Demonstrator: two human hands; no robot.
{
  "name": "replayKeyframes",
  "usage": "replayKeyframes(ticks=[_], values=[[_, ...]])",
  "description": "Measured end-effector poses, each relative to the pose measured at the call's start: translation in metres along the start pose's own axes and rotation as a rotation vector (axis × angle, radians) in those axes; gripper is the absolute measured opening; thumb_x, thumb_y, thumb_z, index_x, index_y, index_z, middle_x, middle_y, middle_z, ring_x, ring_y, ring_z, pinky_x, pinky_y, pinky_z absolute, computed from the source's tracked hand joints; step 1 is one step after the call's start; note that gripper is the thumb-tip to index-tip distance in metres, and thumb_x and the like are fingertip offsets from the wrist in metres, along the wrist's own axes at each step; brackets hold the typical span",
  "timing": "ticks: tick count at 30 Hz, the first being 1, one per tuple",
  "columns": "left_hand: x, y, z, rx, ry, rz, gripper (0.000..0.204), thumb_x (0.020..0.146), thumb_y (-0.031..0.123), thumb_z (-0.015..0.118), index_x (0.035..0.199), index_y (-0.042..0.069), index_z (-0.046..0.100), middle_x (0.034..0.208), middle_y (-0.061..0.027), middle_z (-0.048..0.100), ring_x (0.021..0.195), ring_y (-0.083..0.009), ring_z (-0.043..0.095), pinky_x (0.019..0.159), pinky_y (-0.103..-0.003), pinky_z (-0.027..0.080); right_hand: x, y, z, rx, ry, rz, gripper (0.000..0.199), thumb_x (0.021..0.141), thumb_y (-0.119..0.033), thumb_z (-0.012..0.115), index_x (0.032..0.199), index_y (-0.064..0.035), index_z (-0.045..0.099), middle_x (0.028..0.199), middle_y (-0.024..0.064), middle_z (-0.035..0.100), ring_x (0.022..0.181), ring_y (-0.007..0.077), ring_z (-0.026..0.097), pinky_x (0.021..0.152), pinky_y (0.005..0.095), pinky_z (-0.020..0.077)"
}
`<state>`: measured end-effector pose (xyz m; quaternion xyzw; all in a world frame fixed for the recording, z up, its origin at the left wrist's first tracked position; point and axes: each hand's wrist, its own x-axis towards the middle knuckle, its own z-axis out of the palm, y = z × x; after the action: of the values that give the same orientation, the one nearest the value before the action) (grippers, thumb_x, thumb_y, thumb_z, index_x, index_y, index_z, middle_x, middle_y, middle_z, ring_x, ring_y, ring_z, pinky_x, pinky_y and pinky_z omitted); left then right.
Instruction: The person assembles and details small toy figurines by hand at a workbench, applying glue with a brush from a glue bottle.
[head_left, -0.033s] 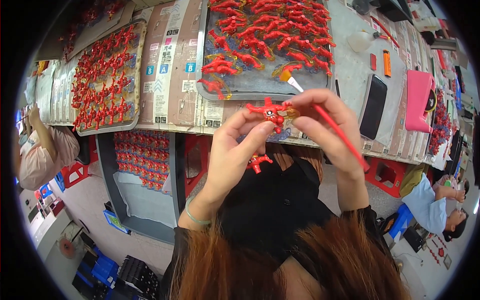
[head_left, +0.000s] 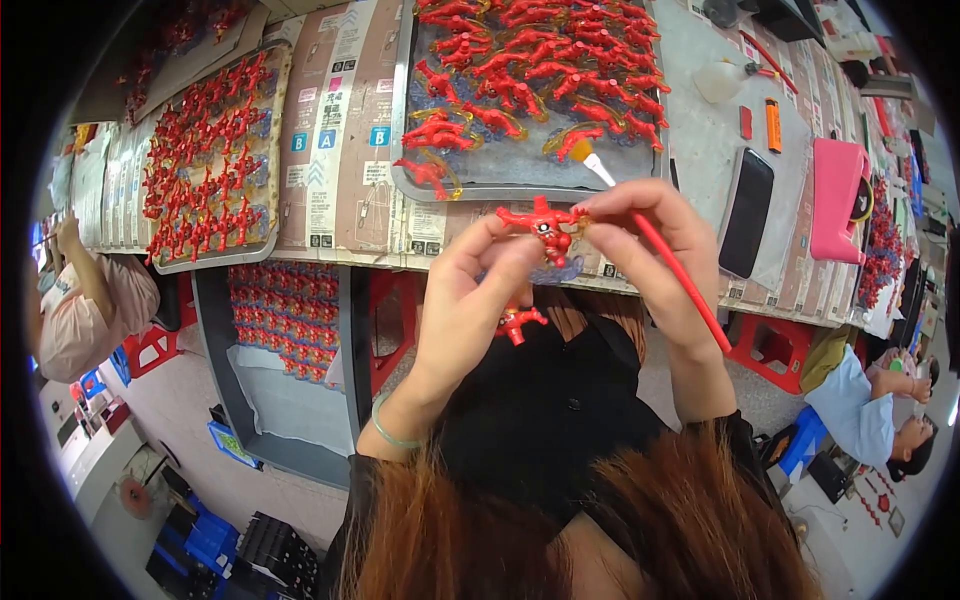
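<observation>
Left hand (head_left: pixel 462 295) pinches a red toy figurine (head_left: pixel 541 212) at mid-frame, its outstretched arms running left to right, while the right hand (head_left: pixel 680 235), equally near, pinches its right end and holds a red-handled brush (head_left: pixel 681 276).

Black top (head_left: pixel 540 425), pale-green bangle (head_left: pixel 383 432)

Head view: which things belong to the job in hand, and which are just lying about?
Job in hand:
red figure, held in the left hand
red-handled brush, in the right hand
metal-rimmed tray of similar figures, probably

Probably just lying about:
black phone
pink tape dispenser
small orange item beyond the phone
</observation>
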<state>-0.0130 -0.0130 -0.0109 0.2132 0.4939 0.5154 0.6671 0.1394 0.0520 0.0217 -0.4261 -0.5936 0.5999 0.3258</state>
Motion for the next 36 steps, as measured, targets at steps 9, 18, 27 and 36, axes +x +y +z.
replayKeyframes(ticks=[9,18,27,36], values=[[0.004,-0.01,0.01,0.446,-0.114,0.227,0.042,0.079,0.007,0.054,0.117,-0.001,0.038,0.093,-0.0067,0.054,0.078,-0.0076,0.052,0.065,-0.022,0.044,-0.004,0.014,0.022,-0.463,0.089,-0.652,0.017,0.068,0.0,0.062,0.084,-0.001,0.057,0.076,0.009,0.057,0.069,0.0203,0.056,0.062,0.028,0.0445],[0.002,-0.001,0.004,-0.224,-0.317,-0.034,0.039,0.079,0.007,0.053,0.116,0.0,0.041,0.098,-0.0076,0.053,0.06,-0.0045,0.045,0.054,-0.018,0.039,-0.005,0.004,-0.011,0.114,0.235,-0.219,0.014,0.081,-0.011,0.053,0.088,0.0017,0.056,0.076,0.006,0.058,0.065,0.0087,0.053,0.058,0.0209,0.0428],[-0.005,-0.007,0.007,0.381,-0.089,0.062,0.038,0.077,0.008,0.059,0.111,-0.002,0.045,0.096,-0.0096,0.056,0.086,-0.0123,0.053,0.072,-0.026,0.043,0.005,0.007,0.026,-0.346,0.212,-0.446,0.008,0.07,-0.006,0.064,0.067,-0.0019,0.057,0.059,0.0049,0.056,0.043,0.011,0.05,0.038,0.0228,0.0352],[-0.002,-0.004,0.01,0.387,-0.104,0.039,0.037,0.077,0.009,0.059,0.111,-0.001,0.046,0.094,-0.0115,0.057,0.087,-0.0127,0.053,0.072,-0.026,0.043,0.005,0.015,0.023,-0.259,0.208,-0.387,0.005,0.074,-0.006,0.059,0.072,-0.0015,0.059,0.061,0.0056,0.055,0.047,0.0152,0.052,0.043,0.0244,0.0383]])
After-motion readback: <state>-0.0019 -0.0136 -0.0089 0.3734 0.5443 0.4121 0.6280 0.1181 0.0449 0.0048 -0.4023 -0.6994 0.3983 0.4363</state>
